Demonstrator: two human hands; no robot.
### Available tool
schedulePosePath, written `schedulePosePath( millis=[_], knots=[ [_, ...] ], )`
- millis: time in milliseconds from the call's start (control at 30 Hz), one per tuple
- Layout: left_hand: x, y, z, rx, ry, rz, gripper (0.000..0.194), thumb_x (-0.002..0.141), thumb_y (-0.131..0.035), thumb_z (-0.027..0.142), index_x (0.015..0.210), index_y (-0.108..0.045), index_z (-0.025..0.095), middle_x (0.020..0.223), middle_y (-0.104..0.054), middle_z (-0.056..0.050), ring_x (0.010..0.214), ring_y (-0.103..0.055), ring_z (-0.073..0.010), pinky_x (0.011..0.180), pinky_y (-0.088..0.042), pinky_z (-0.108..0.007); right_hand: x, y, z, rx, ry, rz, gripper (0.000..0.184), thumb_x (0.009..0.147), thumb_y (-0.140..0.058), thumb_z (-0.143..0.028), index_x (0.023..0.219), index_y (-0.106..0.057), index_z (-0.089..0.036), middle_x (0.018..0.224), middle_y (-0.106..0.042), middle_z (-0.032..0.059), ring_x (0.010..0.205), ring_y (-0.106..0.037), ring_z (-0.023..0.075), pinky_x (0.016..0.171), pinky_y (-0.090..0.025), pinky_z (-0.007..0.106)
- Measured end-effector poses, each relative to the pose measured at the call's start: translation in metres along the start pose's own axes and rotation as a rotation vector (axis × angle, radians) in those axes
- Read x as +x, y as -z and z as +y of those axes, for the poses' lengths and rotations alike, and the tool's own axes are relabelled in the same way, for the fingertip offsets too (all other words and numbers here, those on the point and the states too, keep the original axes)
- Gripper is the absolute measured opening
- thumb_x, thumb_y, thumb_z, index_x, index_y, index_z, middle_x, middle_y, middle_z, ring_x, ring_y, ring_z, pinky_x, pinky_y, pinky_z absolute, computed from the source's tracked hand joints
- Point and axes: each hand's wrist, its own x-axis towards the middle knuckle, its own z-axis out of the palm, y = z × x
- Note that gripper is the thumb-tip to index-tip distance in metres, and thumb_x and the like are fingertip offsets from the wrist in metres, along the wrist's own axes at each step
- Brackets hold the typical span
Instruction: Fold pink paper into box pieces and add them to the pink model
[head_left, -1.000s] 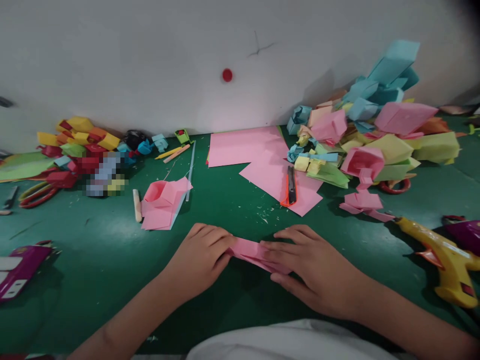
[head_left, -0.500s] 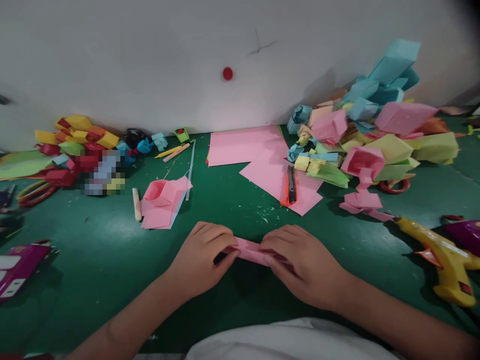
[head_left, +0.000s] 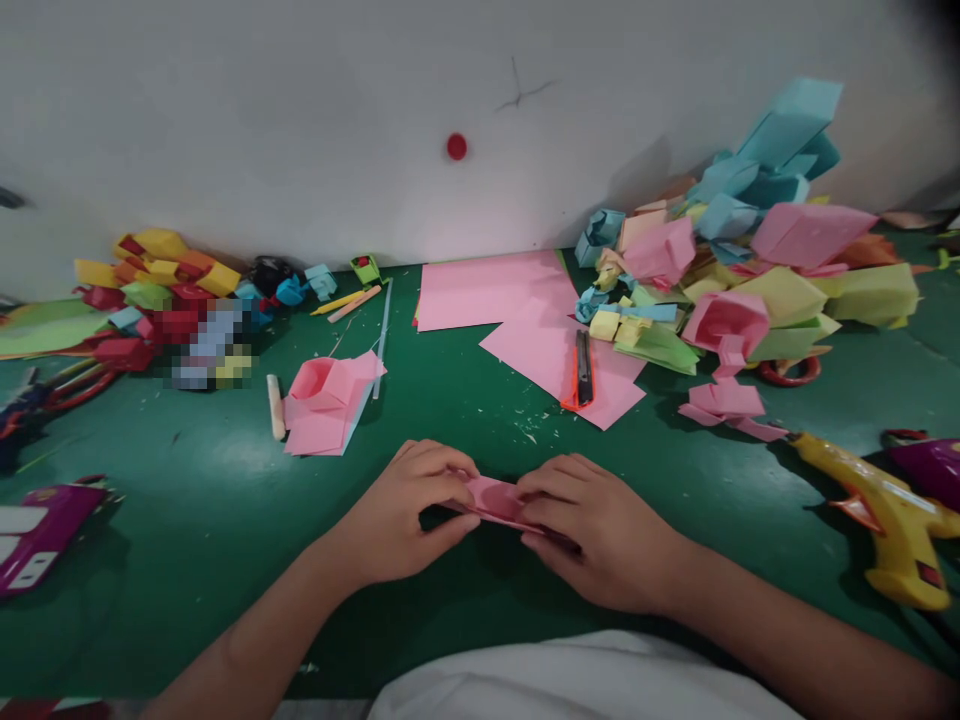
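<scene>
Between my hands, just above the green table (head_left: pixel 247 540), is a narrow strip of folded pink paper (head_left: pixel 496 498). My left hand (head_left: pixel 412 515) pinches its left end between thumb and fingers. The right end is gripped by my right hand (head_left: pixel 600 525), whose fingers lie over the top with the thumb beneath. Both hands cover the strip's ends. Ahead to the left lie pink paper pieces (head_left: pixel 322 430) with a folded pink ring on them. An orange and black utility knife (head_left: pixel 583 370) rests on pink sheets (head_left: pixel 499 290) ahead to the right.
A heap of folded paper shapes (head_left: pixel 787 300) leans on the wall at right, with a yellow glue gun (head_left: pixel 892 520) nearer me. At left are more coloured paper pieces (head_left: pixel 161 275), a pencil (head_left: pixel 335 303), a glue stick (head_left: pixel 276 407) and a purple and white device (head_left: pixel 52 530).
The pink strip has tilted and opened slightly along its fold, showing its inner face. My right fingers and thumb have shifted a little on it. Dark items at the far left moved.
</scene>
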Motion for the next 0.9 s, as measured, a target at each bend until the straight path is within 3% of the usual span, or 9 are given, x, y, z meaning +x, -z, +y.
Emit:
schedulePosePath(
  millis=[300,467,600,733,900],
  knots=[
    [0.001,-0.006,-0.002,0.084,0.039,-0.009,0.025,0.094,-0.063,0.020,0.117,-0.063,0.027,0.111,-0.071,0.000,0.105,-0.061,-0.0197,0.092,-0.039,-0.038,-0.002,-0.001,0.002,-0.009,-0.010,-0.009,0.016,0.099,-0.054,-0.022,0.108,-0.068,-0.021,0.113,-0.071,0.0038,0.100,-0.059,0.0201,0.088,-0.045,0.040],
    [0.001,-0.008,-0.004,0.091,-0.006,-0.011,0.021,0.089,-0.067,0.018,0.109,-0.064,0.025,0.109,-0.071,0.001,0.104,-0.060,-0.0192,0.092,-0.038,-0.038,-0.003,-0.004,0.001,0.001,-0.035,-0.036,0.022,0.094,-0.061,-0.023,0.116,-0.066,-0.022,0.116,-0.071,0.0043,0.102,-0.058,0.0223,0.089,-0.045,0.042],
    [0.001,-0.008,-0.003,0.100,-0.023,0.012,0.005,0.091,-0.066,0.018,0.091,-0.065,0.023,0.101,-0.070,0.002,0.099,-0.061,-0.0170,0.090,-0.037,-0.038,-0.003,-0.008,0.001,-0.035,-0.027,0.008,0.015,0.097,-0.056,-0.021,0.105,-0.069,-0.020,0.110,-0.072,0.0049,0.097,-0.060,0.0213,0.087,-0.045,0.041],
    [0.001,-0.004,0.000,0.081,-0.045,0.024,0.003,0.091,-0.066,0.023,0.093,-0.068,0.023,0.103,-0.070,-0.001,0.100,-0.062,-0.0189,0.092,-0.040,-0.039,-0.001,0.000,0.000,-0.004,-0.012,-0.017,0.016,0.096,-0.057,-0.025,0.105,-0.070,-0.020,0.111,-0.072,0.0073,0.099,-0.060,0.0228,0.088,-0.047,0.043],
    [-0.003,0.005,-0.007,-0.012,0.011,0.089,0.024,0.100,-0.052,0.029,0.118,-0.068,0.027,0.120,-0.067,-0.005,0.113,-0.060,-0.0214,0.100,-0.045,-0.039,-0.002,0.020,0.001,0.173,0.029,-0.032,0.042,0.088,-0.051,-0.018,0.129,-0.061,-0.021,0.125,-0.066,0.0102,0.108,-0.060,0.0250,0.094,-0.049,0.046]
  ],
)
